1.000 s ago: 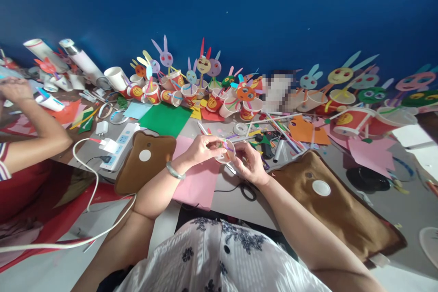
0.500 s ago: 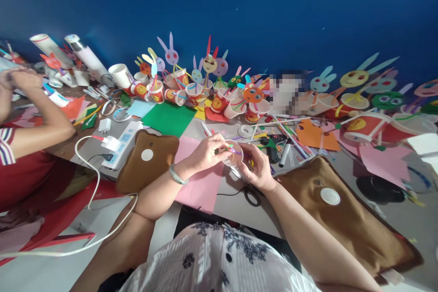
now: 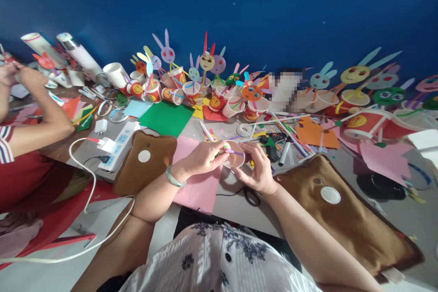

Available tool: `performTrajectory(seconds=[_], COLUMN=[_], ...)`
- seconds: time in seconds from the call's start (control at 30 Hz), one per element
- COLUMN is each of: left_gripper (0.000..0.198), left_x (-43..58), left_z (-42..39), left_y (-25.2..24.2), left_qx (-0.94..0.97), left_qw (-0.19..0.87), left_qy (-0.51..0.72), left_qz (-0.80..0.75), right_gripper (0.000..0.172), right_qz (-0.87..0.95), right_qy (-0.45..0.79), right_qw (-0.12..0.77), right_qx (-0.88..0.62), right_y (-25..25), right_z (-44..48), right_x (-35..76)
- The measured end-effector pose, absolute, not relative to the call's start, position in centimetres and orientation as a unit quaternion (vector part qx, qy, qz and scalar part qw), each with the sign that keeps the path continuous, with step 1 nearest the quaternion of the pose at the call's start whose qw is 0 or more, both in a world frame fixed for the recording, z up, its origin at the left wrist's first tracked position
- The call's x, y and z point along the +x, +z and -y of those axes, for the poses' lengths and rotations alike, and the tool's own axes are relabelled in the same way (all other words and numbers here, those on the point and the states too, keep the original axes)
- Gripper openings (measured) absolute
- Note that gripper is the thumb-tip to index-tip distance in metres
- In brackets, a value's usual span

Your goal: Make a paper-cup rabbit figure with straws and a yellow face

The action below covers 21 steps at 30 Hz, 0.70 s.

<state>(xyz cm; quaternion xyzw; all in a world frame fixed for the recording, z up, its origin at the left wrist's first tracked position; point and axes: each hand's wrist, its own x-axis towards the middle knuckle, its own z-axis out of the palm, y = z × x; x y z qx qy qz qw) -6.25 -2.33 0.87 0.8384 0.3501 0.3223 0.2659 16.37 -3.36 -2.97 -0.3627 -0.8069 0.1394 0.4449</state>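
Between my hands is a paper cup (image 3: 233,161), its open mouth tilted toward me. My right hand (image 3: 256,169) wraps the cup's right side with curved fingers. At the left rim, my left hand (image 3: 204,159) pinches a thin purple strip (image 3: 236,152) that reaches across the cup's mouth; a small green bit shows by the fingertips. The lower part of the cup is hidden by my hands. Just beyond my left hand lie a small orange and yellow paper face (image 3: 210,136) and a white pen (image 3: 205,130).
Paper cups with animal faces, such as an orange one (image 3: 252,92), line the blue wall. Green paper (image 3: 166,116), pink paper (image 3: 196,187) and a power strip (image 3: 119,146) lie left. Brown pouches (image 3: 145,169) flank my arms. Scissors (image 3: 252,196) lie ahead. Another person's arm (image 3: 48,105) is at far left.
My left hand has shifted slightly lower, and the paper face beyond it now shows. More of the purple strip is visible across the cup. The other person's hands have moved left.
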Motion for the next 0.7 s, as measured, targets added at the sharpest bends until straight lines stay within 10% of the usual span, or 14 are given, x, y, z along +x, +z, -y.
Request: performTrajectory(seconds=[0.7], left_gripper=[0.014], left_x=[-5.90], left_z=[2.47], left_y=[-0.10], left_qx=[0.847], left_qw=[0.219], left_qy=[0.349], left_qz=[-0.336], right_gripper=[0.074], right_qz=[0.795], right_qy=[0.124], right_qw=[0.435], right_qx=[-0.405], right_y=[-3.94], right_z=[4.33], right_x=[16.09])
